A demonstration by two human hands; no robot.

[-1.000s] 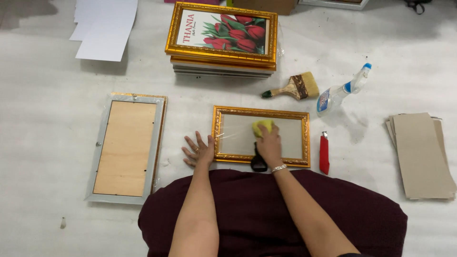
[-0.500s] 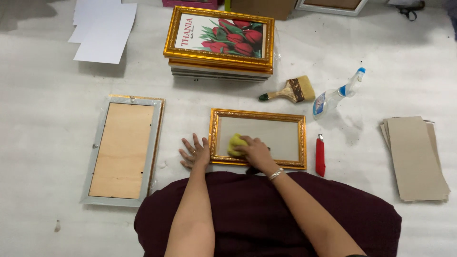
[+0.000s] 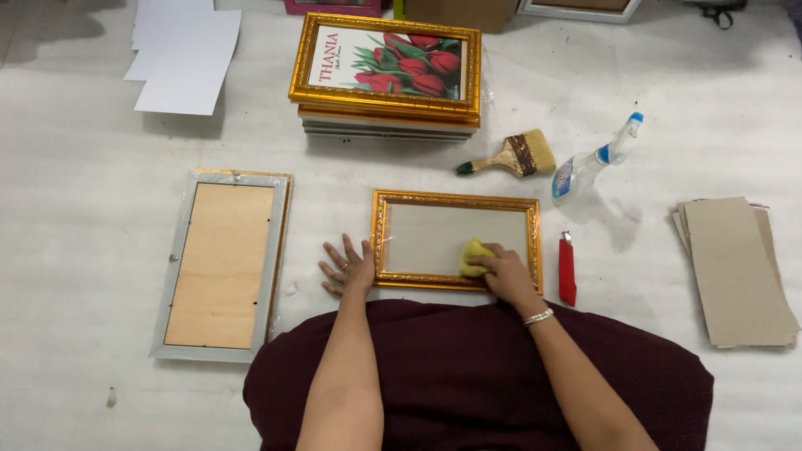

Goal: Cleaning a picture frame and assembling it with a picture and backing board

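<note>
A gold picture frame [image 3: 455, 200] lies flat on the white sheet in front of me, its glass pane showing grey. My right hand [image 3: 503, 273] presses a yellow sponge [image 3: 474, 255] onto the lower right part of the glass. My left hand [image 3: 347, 267] rests flat with fingers spread on the sheet, touching the frame's lower left corner.
A face-down frame with a wooden backing [image 3: 221, 266] lies to the left. Behind the gold frame stands a stack of gold frames [image 3: 386, 71] with a tulip picture on top. A paintbrush [image 3: 511, 156], spray bottle [image 3: 595, 161], red cutter [image 3: 567, 267], cardboard sheets [image 3: 735, 271] and white papers [image 3: 184, 54] lie around.
My right hand has slid the sponge across the glass, first to the left side, now to the lower right. My left hand has stayed at the frame's left corner.
</note>
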